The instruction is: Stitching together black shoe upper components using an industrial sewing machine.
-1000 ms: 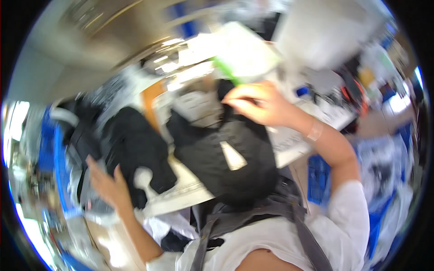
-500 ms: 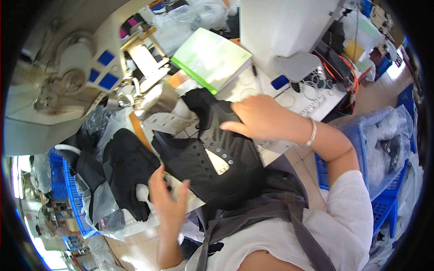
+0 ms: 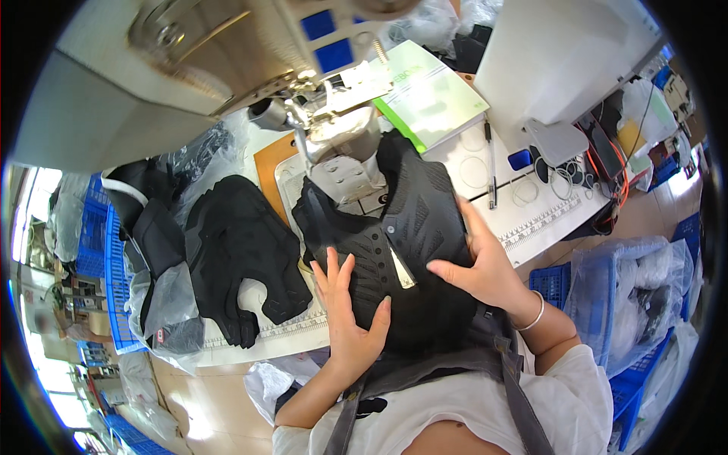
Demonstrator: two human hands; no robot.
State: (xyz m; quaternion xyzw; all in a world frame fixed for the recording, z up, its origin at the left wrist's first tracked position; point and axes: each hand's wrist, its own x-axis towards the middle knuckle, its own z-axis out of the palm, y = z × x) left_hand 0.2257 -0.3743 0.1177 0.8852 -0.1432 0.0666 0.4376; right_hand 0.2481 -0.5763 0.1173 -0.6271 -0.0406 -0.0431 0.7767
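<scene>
A black textured garment piece (image 3: 409,235) lies on the white sewing table (image 3: 531,227), its upper edge under the sewing machine head (image 3: 334,144). My left hand (image 3: 350,315) rests flat on its lower left part, fingers spread. On the piece's right side lies my right hand (image 3: 481,265), fingers pressing the fabric. A small pale label shows in the piece's middle, between the two hands.
Another black piece (image 3: 243,243) lies left on the table next to bagged black parts (image 3: 163,303). A green and white booklet (image 3: 432,95), a pen (image 3: 491,163) and a white box (image 3: 561,53) sit at the back right. Blue crates (image 3: 652,288) with bagged goods stand on both sides.
The view has steadied. My left hand has come up from the table's edge onto the garment, and my right hand has slid down to its right side. The garment now lies flatter.
</scene>
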